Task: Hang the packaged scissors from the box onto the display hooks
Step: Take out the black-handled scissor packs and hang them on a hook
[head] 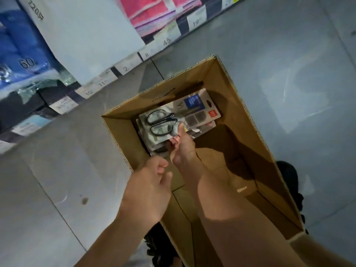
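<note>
Several price tags point(87, 91): lined along the shelf point(48, 94) edge at far left, below blue and pink wrapped goods; no display hooks are in view.
Ground: grey tiled floor point(57, 170), with the box point(123, 135) standing on it.
Idle side: left hand point(150, 185) hovers over the box's near-left rim, fingers loosely curled, gripping nothing, clear of the packs.
Task item: packaged scissors point(161, 122) lie flat on top of a stack point(156, 144) at the far-left end of the box, black handles to the left, printed card header with a blue label to the upper right.
Working side: right hand point(182, 149) reaches down inside the box, thumb pressed on the pack's near edge, fingers tucked beneath it, so it pinches the top pack.
Container: open cardboard, its right part bare of packs.
Deciding relation: the pack lies straight ahead of the right hand, long axis crosswise to that forearm, running lower left to upper right. The right hand is on it; the left hand is near the handle end but short of it.
Likely step: lifting the top pack out, and early in the task, since a stack remains.
Coming move: probably calls for turning the header end upward toward hooks somewhere out of view.
Far right: dark shoe point(289, 182) beside the box wall.
</note>
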